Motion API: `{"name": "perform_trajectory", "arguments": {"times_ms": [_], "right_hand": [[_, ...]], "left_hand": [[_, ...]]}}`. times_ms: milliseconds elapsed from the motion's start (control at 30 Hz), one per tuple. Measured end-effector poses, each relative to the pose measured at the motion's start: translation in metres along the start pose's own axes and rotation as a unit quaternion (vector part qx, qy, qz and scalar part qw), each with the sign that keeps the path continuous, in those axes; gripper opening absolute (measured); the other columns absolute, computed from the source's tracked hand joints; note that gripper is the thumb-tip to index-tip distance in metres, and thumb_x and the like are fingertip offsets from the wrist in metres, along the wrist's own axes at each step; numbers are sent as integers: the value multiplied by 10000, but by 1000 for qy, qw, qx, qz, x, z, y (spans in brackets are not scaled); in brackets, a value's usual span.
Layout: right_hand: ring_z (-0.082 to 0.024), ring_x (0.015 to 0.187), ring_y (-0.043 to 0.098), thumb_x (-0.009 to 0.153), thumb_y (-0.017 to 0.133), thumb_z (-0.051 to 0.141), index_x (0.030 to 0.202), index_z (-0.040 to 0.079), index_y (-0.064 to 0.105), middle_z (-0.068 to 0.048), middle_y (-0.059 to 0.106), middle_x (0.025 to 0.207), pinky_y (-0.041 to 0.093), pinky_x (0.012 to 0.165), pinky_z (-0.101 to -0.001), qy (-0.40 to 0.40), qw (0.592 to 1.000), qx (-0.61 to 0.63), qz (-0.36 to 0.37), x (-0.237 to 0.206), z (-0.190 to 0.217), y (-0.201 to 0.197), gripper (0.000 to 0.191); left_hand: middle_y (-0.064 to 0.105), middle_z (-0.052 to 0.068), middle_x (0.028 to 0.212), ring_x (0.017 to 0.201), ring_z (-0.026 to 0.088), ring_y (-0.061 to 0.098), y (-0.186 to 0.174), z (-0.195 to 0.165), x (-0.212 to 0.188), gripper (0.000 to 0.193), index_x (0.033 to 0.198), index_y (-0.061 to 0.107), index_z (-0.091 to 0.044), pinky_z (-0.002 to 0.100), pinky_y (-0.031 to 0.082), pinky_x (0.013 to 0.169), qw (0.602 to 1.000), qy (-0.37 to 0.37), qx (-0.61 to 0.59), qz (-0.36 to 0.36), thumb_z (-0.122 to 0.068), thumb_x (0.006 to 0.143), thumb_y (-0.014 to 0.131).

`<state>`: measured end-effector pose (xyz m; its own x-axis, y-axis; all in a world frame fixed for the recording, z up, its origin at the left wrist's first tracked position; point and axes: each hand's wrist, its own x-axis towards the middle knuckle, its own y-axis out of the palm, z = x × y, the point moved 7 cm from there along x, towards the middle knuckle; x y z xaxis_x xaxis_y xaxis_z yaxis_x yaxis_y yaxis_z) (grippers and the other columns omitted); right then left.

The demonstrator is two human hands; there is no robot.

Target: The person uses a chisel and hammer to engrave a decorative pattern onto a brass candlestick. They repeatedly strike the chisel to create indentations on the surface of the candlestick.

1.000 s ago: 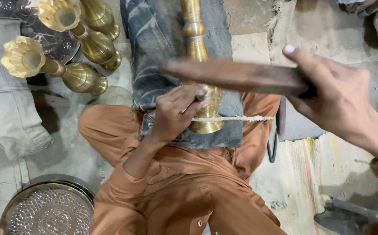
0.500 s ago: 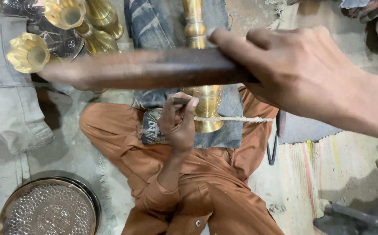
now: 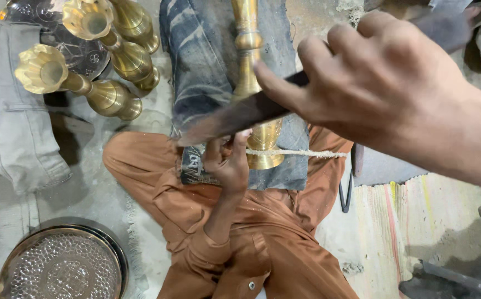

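Note:
A tall brass vase (image 3: pixel 250 66) lies on a blue denim cloth (image 3: pixel 201 77) across my lap, with a pale cord (image 3: pixel 301 153) over its base. My left hand (image 3: pixel 228 161) rests at the vase's base, fingers pinched on what looks like a thin metal tool, mostly hidden. My right hand (image 3: pixel 387 83) is raised close to the camera. It grips a dark wooden stick (image 3: pixel 232 117) that slants down to the left above my left hand and the vase.
Three fluted brass vases (image 3: pixel 99 95) lie at the upper left beside a shiny metal plate (image 3: pixel 80 52). An embossed round tray (image 3: pixel 58 268) sits at the lower left. Grey cloth (image 3: pixel 8 127) lies at the left, a striped mat (image 3: pixel 417 221) at the right.
My right hand has lifted the wooden stick up and to the right, closer to the camera. My left hand stays at the vase's base.

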<state>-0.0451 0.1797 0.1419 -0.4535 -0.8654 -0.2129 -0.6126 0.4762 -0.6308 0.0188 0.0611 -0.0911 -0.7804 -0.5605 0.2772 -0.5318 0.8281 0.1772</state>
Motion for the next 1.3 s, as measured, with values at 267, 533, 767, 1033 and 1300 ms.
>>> {"name": "perform_trajectory", "arguments": {"times_ms": [267, 533, 767, 1033, 1300], "right_hand": [[-91, 658, 596, 911, 676, 281, 1597, 274, 479, 28, 601, 851, 459, 541, -216, 15, 1000, -4, -25, -5, -9, -32, 714], [-90, 610, 563, 922, 684, 349, 1555, 355, 551, 70, 571, 790, 413, 530, -237, 54, 995, 1, -79, -19, -14, -32, 647], [-161, 602, 603, 848, 748, 279, 1492, 190, 583, 6, 598, 791, 427, 494, -294, 70, 975, 195, -76, -4, -15, -31, 671], [-222, 685, 644, 791, 788, 114, 1481, 144, 615, -35, 622, 828, 515, 598, -365, 195, 944, 267, -15, -79, -5, 26, 712], [-278, 676, 629, 700, 813, -28, 1386, 59, 652, -112, 650, 859, 538, 640, -387, 303, 902, 308, -14, -137, 17, 64, 710]], "left_hand": [[586, -31, 746, 627, 8, 522, -7, 36, -16, 178, 938, 613, -19, 193, 418, 586, 997, 50, 38, -51, 34, 947, 782], [706, 38, 834, 647, 76, 610, -8, 18, -12, 183, 1008, 684, 25, 211, 478, 615, 991, 85, 100, -39, 59, 868, 799], [754, 78, 936, 766, 139, 718, -3, -11, 6, 188, 1088, 699, 8, 286, 562, 720, 993, 79, 77, 52, -33, 923, 781], [756, 96, 955, 832, 237, 761, 11, -43, 46, 106, 1027, 746, -13, 368, 586, 775, 942, 195, 97, 254, -72, 950, 791], [734, 149, 982, 890, 294, 737, 32, -57, 72, 235, 1016, 691, 48, 369, 587, 789, 905, 159, 48, 391, -79, 888, 842]]}}
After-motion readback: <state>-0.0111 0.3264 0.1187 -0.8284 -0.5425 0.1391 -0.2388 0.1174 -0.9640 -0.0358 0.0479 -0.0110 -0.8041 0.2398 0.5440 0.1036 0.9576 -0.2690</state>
